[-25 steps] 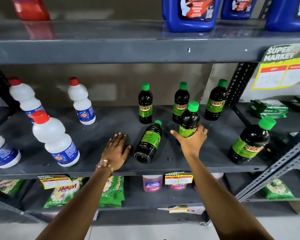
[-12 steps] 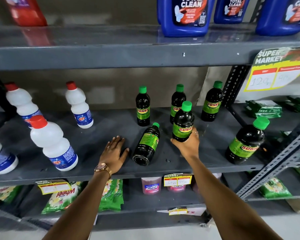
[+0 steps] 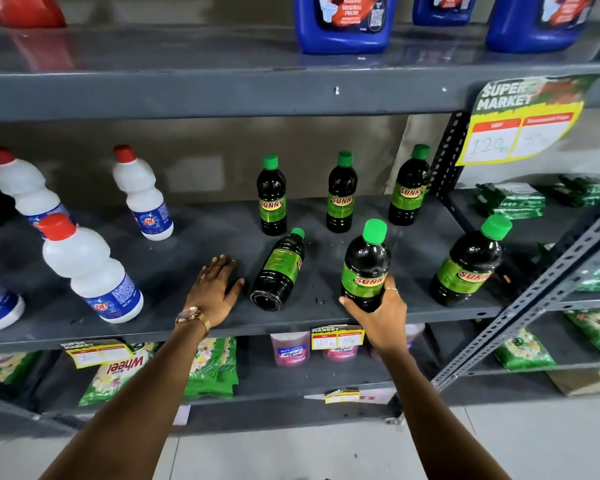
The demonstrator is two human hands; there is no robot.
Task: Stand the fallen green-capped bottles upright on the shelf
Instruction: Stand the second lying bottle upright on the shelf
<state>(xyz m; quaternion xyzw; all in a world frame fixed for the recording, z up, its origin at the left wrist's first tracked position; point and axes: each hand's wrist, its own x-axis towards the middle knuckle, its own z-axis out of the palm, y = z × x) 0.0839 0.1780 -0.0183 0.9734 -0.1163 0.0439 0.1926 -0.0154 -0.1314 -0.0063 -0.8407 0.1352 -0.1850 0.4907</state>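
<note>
My right hand (image 3: 381, 315) grips the base of a dark green-capped Sunny bottle (image 3: 366, 261), held upright at the front of the grey shelf (image 3: 194, 247). Left of it a second such bottle (image 3: 280, 270) lies on its side, base toward me, cap pointing back. My left hand (image 3: 213, 291) rests flat on the shelf just left of that fallen bottle, fingers apart, not touching it. Three bottles stand upright in the back row: one on the left (image 3: 271, 195), one in the middle (image 3: 341, 192), one on the right (image 3: 409, 187). Another bottle (image 3: 468, 263) stands at the front right.
White red-capped bottles (image 3: 87, 268) stand on the shelf's left half. Blue jugs (image 3: 343, 22) sit on the shelf above. A slanted metal brace (image 3: 541, 289) crosses at right. Green packets (image 3: 212, 368) and pink bottles fill the shelf below; price tags (image 3: 336, 337) hang on the front edge.
My right hand has tilted its bottle from leaning to upright and drawn it toward the shelf's front. The left hand and the fallen bottle have stayed in place.
</note>
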